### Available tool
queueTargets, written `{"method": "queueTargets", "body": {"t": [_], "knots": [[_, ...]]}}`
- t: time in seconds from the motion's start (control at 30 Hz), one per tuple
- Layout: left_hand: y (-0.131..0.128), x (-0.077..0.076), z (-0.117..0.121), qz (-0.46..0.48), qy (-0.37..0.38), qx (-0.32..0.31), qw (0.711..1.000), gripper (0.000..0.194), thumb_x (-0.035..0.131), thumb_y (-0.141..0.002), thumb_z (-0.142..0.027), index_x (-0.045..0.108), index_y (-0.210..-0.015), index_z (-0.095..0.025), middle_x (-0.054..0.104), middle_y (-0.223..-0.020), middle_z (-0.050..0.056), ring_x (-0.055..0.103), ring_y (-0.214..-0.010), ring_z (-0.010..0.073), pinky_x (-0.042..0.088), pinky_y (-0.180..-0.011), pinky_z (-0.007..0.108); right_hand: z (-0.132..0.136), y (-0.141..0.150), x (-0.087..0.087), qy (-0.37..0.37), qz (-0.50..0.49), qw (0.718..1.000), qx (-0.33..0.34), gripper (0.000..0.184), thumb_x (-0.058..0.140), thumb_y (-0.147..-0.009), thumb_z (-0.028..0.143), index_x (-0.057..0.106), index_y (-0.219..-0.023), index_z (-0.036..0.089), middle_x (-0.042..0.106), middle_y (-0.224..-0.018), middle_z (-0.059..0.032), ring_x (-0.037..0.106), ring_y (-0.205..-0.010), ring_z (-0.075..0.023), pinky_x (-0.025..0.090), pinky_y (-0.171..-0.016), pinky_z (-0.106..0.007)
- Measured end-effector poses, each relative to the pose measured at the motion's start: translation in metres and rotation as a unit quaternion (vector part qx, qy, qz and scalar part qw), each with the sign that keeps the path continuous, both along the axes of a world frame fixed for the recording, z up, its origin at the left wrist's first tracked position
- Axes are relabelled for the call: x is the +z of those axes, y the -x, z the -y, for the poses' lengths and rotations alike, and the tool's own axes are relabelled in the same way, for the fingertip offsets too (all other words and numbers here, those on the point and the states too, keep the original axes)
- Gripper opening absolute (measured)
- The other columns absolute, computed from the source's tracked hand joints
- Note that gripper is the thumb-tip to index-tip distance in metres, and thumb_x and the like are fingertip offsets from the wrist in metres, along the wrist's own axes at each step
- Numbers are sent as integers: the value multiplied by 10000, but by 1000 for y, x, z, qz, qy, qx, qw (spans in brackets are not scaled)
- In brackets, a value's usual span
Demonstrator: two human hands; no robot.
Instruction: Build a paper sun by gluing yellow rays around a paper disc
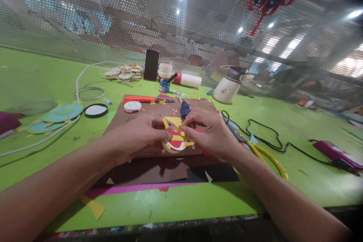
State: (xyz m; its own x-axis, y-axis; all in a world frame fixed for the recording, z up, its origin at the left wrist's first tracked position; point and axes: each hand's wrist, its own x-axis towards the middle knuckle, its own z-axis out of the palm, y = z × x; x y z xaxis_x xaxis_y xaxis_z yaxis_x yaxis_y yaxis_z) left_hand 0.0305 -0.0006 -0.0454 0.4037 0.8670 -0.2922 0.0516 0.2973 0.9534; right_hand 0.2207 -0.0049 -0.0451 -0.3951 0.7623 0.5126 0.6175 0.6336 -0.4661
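Observation:
My left hand (pixel 138 134) is closed around the edge of a small round disc (pixel 176 144), white at the rim with red and yellow paper pieces on its face. At the disc's far right edge, my right hand (pixel 212 130) pinches a small yellow paper strip (pixel 183 125), its fingertips partly hiding it. Both hands are above a stack of brown card (pixel 116 121). Just beyond them lies a dark blue tool (pixel 185 109), partly covered by my right hand. A round white lid with a red edge (pixel 132 106) rests on the card.
An orange-handled knife (pixel 138 99) lies behind. Yellow-handled scissors (pixel 272 159) are on the right, near a black cable and a purple device (pixel 337 153). Several decorated discs (pixel 124 72), a phone (pixel 151 65), a blue jar (pixel 164 86) and a white jug (pixel 228 87) stand farther back.

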Motion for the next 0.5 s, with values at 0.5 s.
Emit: {"method": "queueTargets", "body": {"t": [0.5], "knots": [[-1,3,1,33,38,-3,999,121,759,-570,-97,666,-641,-128,681,-646,38,647,-643,168,520,-616,263,0,1,-1,-6,10,1000,-1,124,631,-785,144,609,-665,169,611,-686,-15,528,-650,-132,412,-616,-272]]}}
